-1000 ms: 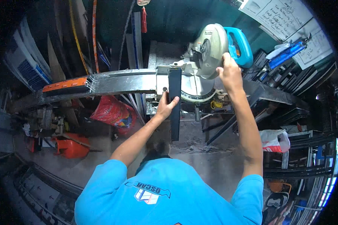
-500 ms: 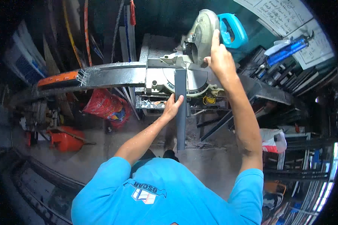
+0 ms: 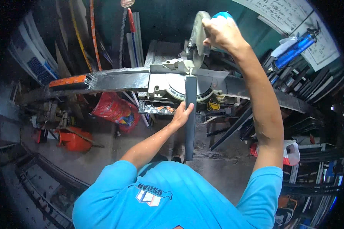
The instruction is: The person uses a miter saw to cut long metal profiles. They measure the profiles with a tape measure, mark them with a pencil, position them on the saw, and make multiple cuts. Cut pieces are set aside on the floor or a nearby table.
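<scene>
My left hand (image 3: 182, 115) grips a long dark grey metal profile (image 3: 190, 131) from its left side, thumb on top. The profile's far end rests on the round table of a mitre saw (image 3: 174, 82), and its near end sticks out toward my body. Up at the back, my right hand (image 3: 221, 33) is closed round the saw's turquoise handle (image 3: 222, 15), most of which it hides. The saw head with its pale blade guard (image 3: 198, 40) stands raised behind the profile, just left of that hand.
A dark support beam (image 3: 120, 79) runs left from the saw, with an orange-backed brush (image 3: 68, 81) lying on it. Below hangs a red bag (image 3: 116, 112). A yellow tape measure (image 3: 213, 105) sits under the saw. At right are a blue caulking gun (image 3: 294, 52) and stacked dark profiles (image 3: 317, 82).
My right hand has gone from pointing a finger beside the guard to gripping the turquoise handle. The saw head is tipped further up and back. My left hand keeps its hold on the profile.
</scene>
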The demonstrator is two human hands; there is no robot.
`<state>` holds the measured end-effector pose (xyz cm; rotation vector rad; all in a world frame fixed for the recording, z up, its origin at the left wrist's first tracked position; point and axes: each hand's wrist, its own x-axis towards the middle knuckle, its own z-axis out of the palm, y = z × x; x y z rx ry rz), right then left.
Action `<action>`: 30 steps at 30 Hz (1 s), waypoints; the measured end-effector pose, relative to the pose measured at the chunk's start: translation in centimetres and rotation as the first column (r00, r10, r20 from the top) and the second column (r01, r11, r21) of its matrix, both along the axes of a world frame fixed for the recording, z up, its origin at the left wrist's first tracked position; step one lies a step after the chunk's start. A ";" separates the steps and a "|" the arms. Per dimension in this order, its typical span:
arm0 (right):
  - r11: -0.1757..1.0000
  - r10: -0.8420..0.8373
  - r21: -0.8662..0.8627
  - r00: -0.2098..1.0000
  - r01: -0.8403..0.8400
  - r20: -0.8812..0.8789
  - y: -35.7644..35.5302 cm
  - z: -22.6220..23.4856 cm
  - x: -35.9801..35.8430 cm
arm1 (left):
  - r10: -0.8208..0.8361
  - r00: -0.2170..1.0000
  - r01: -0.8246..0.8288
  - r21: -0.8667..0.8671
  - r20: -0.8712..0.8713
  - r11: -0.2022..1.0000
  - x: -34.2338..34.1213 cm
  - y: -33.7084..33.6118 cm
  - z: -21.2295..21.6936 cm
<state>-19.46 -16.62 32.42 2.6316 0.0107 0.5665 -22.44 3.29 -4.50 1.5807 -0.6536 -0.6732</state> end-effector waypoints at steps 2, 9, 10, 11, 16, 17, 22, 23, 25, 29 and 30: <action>0.994 -0.066 0.090 0.998 0.066 -0.002 -1.5 0.8 -0.5 | -0.012 1.000 0.012 0.008 0.017 1.000 -0.9 -0.5 1.0; 0.850 -0.486 0.231 0.874 0.474 -0.002 -3.0 2.1 0.2 | -0.075 0.997 0.075 0.163 -0.006 0.984 -2.1 -1.5 2.8; 0.813 -0.459 0.376 0.886 0.445 -0.055 -5.8 2.2 0.7 | -0.095 0.995 0.093 0.167 0.004 0.982 -2.4 -1.8 3.0; 0.756 -0.407 0.519 0.908 0.399 -0.105 -7.2 2.0 1.5 | -0.087 0.996 0.083 0.161 0.015 0.983 -2.5 -1.7 2.7; 0.615 -0.363 0.637 0.884 0.466 -0.296 -9.7 3.3 2.6 | -0.103 0.994 0.100 0.145 0.018 0.984 -2.4 -2.4 0.6; 0.603 -0.354 0.675 0.901 0.424 -0.250 -11.8 2.4 2.6 | -0.111 0.994 0.108 0.142 0.013 0.984 -2.4 -2.7 0.2; 0.452 -0.336 0.802 0.908 0.390 -0.252 -9.3 2.4 3.4 | -0.099 0.995 0.099 0.099 -0.009 0.990 -2.2 -2.7 -0.3; 0.538 -0.218 0.734 0.909 0.415 -0.354 -10.6 2.2 3.9 | -0.103 0.995 0.103 0.089 -0.010 0.991 -2.3 -2.6 0.3; 0.622 -0.189 0.667 0.905 0.411 -0.381 -9.8 2.8 3.1 | -0.095 0.995 0.095 0.051 -0.005 0.994 -2.4 -2.3 1.7; 0.499 -0.176 0.722 0.872 0.480 -0.457 -6.4 3.7 2.1 | -0.057 0.998 0.058 0.055 -0.013 0.997 -2.1 -2.0 2.7; 0.457 -0.222 0.737 0.866 0.499 -0.448 -5.1 4.2 1.3 | -0.061 0.998 0.061 0.052 0.000 0.997 -2.1 -2.1 2.6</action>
